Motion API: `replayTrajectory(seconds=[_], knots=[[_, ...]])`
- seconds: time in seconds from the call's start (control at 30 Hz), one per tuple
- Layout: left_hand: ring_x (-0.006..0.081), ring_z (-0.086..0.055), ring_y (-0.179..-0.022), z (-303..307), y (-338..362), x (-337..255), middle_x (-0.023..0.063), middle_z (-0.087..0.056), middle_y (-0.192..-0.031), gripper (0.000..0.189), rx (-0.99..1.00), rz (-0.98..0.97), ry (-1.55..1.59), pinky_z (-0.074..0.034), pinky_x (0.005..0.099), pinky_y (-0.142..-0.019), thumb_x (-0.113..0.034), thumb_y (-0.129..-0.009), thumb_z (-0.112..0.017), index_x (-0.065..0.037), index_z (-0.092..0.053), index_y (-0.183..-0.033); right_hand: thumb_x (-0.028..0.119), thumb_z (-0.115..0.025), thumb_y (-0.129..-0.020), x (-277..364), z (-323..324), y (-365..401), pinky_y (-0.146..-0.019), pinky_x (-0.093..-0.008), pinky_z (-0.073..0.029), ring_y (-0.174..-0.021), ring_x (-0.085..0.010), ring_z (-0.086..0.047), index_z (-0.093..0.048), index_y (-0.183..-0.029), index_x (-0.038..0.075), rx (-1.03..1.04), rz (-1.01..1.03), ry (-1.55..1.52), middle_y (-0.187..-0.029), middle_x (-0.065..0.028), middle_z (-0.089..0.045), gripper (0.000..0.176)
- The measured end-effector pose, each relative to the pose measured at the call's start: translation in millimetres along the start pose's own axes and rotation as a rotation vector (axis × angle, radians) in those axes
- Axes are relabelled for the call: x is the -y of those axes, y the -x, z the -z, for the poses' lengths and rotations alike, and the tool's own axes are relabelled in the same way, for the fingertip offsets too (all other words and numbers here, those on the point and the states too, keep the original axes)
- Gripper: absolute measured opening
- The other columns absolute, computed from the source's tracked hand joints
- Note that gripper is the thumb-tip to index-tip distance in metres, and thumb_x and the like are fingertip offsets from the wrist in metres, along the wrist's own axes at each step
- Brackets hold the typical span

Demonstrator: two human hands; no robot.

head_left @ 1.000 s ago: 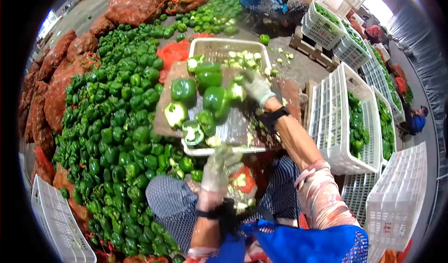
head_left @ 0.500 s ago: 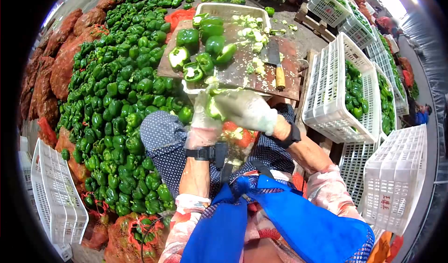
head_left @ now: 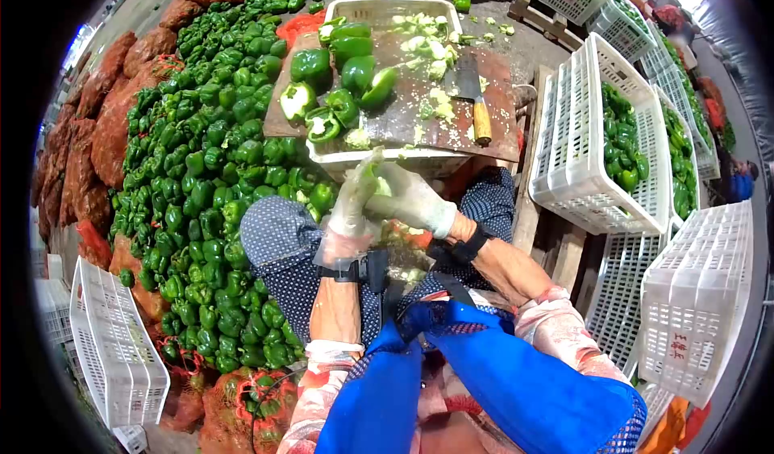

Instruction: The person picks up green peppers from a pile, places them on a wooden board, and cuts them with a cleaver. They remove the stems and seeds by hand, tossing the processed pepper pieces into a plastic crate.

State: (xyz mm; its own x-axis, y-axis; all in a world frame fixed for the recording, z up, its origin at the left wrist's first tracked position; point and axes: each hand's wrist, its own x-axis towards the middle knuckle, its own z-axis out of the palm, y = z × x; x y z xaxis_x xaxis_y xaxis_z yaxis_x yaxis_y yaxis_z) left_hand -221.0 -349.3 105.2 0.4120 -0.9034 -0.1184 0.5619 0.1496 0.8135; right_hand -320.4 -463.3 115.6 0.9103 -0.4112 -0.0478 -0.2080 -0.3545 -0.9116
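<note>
Both my hands wear pale, thin gloves and meet just below the near edge of the board. My left hand (head_left: 351, 200) is closed around a green bell pepper (head_left: 382, 185), which is mostly hidden by the fingers. From the other side my right hand (head_left: 415, 199) presses on the same pepper, its fingers curled in. Ahead on the brown cutting board (head_left: 403, 135) lie several green peppers (head_left: 357, 75), some cut open at the end. A cleaver (head_left: 466, 91) with a wooden handle rests at the right, beside pale cores and scattered seeds (head_left: 427, 47).
The board lies across a white crate (head_left: 395, 4). A large heap of green peppers (head_left: 201, 188) spreads on my left, bordered by red mesh sacks (head_left: 121, 131). White crates with peppers (head_left: 621, 147) stand on the right, and another white crate (head_left: 121, 345) is at lower left.
My hands are less blurred and have drawn closer together around the pepper. A pale scrap now lies near the board's near edge. The view has shifted slightly.
</note>
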Motion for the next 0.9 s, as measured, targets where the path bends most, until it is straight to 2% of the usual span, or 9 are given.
replayTrajectory(seconds=[0.03, 0.07, 0.2, 0.33, 0.4, 0.7, 0.77, 0.83, 0.9], knots=[[0.0224, -0.055, -0.114, -1, -1, 0, 0.0116, -0.056, -0.125, 0.063, 0.005, 0.027, -0.012, -0.044, 0.0305, -0.097, -0.037, -0.087, -0.064, 0.000, -0.048, -0.135, 0.038, -0.068, -0.079, -3, -1, 0, -0.087, -0.0386, -0.048, -0.101, -0.0325, -0.062, -0.054, -0.117, -0.002, -0.002, -0.001, 0.000, -0.108, -0.0228, -0.062, 0.057], [0.0229, -0.055, -0.115, 16, -11, 16, 0.0115, -0.056, -0.126, 0.065, 0.061, -0.435, -0.759, -0.044, 0.0307, -0.097, -0.043, -0.088, -0.061, 0.001, -0.048, -0.134, 0.041, -0.066, -0.079, 2, 1, 1, -0.085, -0.0427, -0.048, -0.098, -0.0374, -0.061, -0.054, -0.112, 0.000, 0.039, -0.048, 0.062, -0.104, -0.0242, -0.062, 0.055], [0.0254, -0.053, -0.120, -1, -8, 6, 0.0138, -0.057, -0.127, 0.054, -0.095, 0.091, 0.157, -0.042, 0.0341, -0.101, -0.022, -0.084, -0.064, 0.001, -0.049, -0.131, 0.046, -0.060, -0.082, 26, 14, -1, -0.080, -0.0471, -0.047, -0.095, -0.0422, -0.060, -0.053, -0.108, 0.002, 0.180, -0.116, 0.309, -0.100, -0.0259, -0.062, 0.052], [0.0241, -0.060, -0.106, 34, -22, 9, 0.0125, -0.060, -0.118, 0.061, 0.202, -0.779, -1.083, -0.049, 0.0372, -0.092, -0.042, -0.086, -0.063, 0.000, -0.051, -0.129, 0.037, -0.059, -0.086, 23, 28, -13, -0.072, -0.0395, -0.050, -0.083, -0.0294, -0.063, -0.052, -0.114, 0.000, 0.409, 0.052, 0.117, -0.096, -0.0179, -0.065, 0.047], [0.0235, -0.061, -0.101, 21, -18, 12, 0.0119, -0.061, -0.115, 0.060, 0.046, -0.350, -0.550, -0.050, 0.0368, -0.089, -0.040, -0.086, -0.062, -0.001, -0.051, -0.130, 0.031, -0.059, -0.088, 34, 42, -6, -0.067, -0.0315, -0.051, -0.075, -0.0176, -0.062, -0.052, -0.119, 0.001, 0.523, -0.015, -0.052, -0.092, -0.0095, -0.066, 0.043], [0.0201, -0.066, -0.094, 25, -29, 18, 0.0122, -0.065, -0.109, 0.044, -0.204, -0.010, -0.107, -0.054, 0.0299, -0.081, -0.023, -0.088, -0.060, 0.000, -0.054, -0.125, 0.029, -0.056, -0.087, 5, 25, 1, -0.070, -0.0495, -0.049, -0.080, -0.0394, -0.063, -0.052, -0.098, 0.003, 0.081, 0.072, 0.596, -0.086, -0.0211, -0.064, 0.029], [0.0225, -0.066, -0.096, 16, -17, -6, 0.0131, -0.064, -0.112, 0.041, -0.124, 0.008, 0.263, -0.058, 0.0385, -0.081, -0.026, -0.095, -0.053, -0.001, -0.052, -0.127, 0.029, -0.059, -0.087, 22, 46, -12, -0.069, -0.0480, -0.050, -0.081, -0.0368, -0.064, -0.053, -0.107, 0.006, 0.107, -0.233, 0.627, -0.089, -0.0182, -0.065, 0.031], [0.0239, -0.065, -0.097, -1, -16, -18, 0.0140, -0.063, -0.114, 0.040, -0.201, -0.022, 0.459, -0.059, 0.0456, -0.078, -0.028, -0.099, -0.044, -0.001, -0.051, -0.128, 0.028, -0.060, -0.087, 9, 75, -24, -0.071, -0.0457, -0.051, -0.086, -0.0341, -0.063, -0.050, -0.124, 0.010, -0.057, 0.102, 0.795, -0.099, -0.0173, -0.064, 0.043], [0.0249, -0.063, -0.103, 20, -26, -7, 0.0138, -0.061, -0.120, 0.045, -0.164, -0.214, -0.028, -0.058, 0.0469, -0.081, -0.034, -0.099, -0.039, -0.001, -0.051, -0.129, 0.027, -0.061, -0.087, 10, 94, -36, -0.079, -0.0455, -0.051, -0.092, -0.0359, -0.062, -0.040, -0.138, 0.013, -0.250, 0.258, 1.182, -0.109, -0.0196, -0.061, 0.057]])
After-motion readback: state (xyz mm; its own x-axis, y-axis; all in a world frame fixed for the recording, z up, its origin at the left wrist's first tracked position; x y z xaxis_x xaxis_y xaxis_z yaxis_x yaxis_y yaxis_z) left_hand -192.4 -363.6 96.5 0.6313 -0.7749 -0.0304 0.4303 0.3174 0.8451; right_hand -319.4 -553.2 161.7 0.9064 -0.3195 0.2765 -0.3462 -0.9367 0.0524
